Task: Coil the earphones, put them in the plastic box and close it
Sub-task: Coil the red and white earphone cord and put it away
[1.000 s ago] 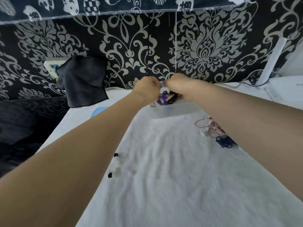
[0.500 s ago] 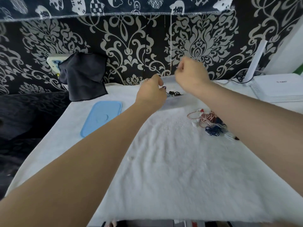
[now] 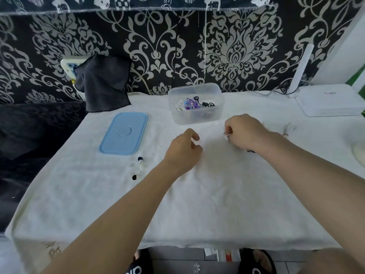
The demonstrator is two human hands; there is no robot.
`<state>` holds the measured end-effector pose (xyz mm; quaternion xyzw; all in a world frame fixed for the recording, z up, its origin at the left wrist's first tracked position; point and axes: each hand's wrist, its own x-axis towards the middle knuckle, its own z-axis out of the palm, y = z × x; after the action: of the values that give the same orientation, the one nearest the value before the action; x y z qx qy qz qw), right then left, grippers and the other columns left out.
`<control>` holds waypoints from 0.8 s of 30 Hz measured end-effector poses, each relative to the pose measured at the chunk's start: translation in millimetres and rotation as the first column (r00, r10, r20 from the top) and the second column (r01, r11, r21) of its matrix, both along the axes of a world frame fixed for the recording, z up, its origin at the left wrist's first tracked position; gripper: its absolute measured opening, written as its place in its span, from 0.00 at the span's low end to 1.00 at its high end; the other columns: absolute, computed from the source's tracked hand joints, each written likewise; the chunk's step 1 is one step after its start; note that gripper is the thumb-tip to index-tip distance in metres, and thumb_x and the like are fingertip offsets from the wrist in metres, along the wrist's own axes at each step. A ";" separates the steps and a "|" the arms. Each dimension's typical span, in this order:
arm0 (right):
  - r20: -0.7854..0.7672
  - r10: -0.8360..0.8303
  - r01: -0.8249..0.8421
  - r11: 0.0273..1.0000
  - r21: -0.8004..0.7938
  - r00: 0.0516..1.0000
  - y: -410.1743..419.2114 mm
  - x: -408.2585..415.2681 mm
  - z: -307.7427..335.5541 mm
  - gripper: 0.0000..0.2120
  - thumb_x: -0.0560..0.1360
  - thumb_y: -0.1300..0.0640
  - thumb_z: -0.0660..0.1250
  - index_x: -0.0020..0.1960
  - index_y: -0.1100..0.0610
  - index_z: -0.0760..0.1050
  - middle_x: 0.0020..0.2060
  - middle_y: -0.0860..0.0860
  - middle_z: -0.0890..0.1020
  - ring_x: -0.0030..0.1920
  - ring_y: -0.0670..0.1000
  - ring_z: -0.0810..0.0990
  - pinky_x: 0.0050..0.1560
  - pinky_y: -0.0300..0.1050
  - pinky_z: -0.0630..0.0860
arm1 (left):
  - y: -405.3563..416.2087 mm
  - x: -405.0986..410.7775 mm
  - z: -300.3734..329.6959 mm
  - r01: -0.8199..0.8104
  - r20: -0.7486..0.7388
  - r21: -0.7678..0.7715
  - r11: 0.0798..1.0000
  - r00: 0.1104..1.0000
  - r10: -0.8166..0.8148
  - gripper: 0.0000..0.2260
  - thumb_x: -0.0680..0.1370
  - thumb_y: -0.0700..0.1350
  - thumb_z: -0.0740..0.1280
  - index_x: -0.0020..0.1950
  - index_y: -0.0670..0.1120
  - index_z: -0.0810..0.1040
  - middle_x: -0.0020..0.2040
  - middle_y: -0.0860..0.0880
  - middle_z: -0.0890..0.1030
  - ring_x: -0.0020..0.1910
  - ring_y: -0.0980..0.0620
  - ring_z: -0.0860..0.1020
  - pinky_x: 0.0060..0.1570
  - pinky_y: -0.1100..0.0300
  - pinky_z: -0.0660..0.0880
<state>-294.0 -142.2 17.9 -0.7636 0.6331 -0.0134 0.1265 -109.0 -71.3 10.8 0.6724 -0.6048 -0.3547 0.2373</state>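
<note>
The clear plastic box stands open at the back of the white towel, with coiled white, purple and black earphones inside. Its blue lid lies flat to the left of it. My right hand rests on the towel in front of the box, to its right, fingers pinched on a thin pale earphone cable. It covers the loose earphones; only a bit of dark blue cable shows under the wrist. My left hand hovers low over the towel with curled fingers and nothing visible in it.
Small black and white earbud pieces lie by the lid's near corner. A black cloth hangs over a power strip at the back left. A white router sits at the back right. The towel's front edge is close to me.
Both hands have drawn back from the box toward me, leaving it uncovered. My right hand has come down onto the loose earphones at the right.
</note>
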 end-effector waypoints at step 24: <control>0.838 -0.221 -0.058 0.956 0.286 0.499 44.0 40.2 12.6 0.09 0.75 0.66 0.70 0.54 0.57 0.81 0.45 0.55 0.88 0.39 0.51 0.80 0.44 0.42 0.78 | 16.9 33.9 3.0 -0.003 -0.252 0.107 0.994 0.967 0.030 0.09 0.83 0.38 0.60 0.49 0.41 0.79 0.44 0.44 0.85 0.40 0.49 0.84 0.41 0.56 0.80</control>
<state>-253.8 -98.2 30.5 -0.5979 0.5159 -0.3093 0.5298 -75.1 -54.4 13.8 0.6385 -0.5442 -0.4670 0.2795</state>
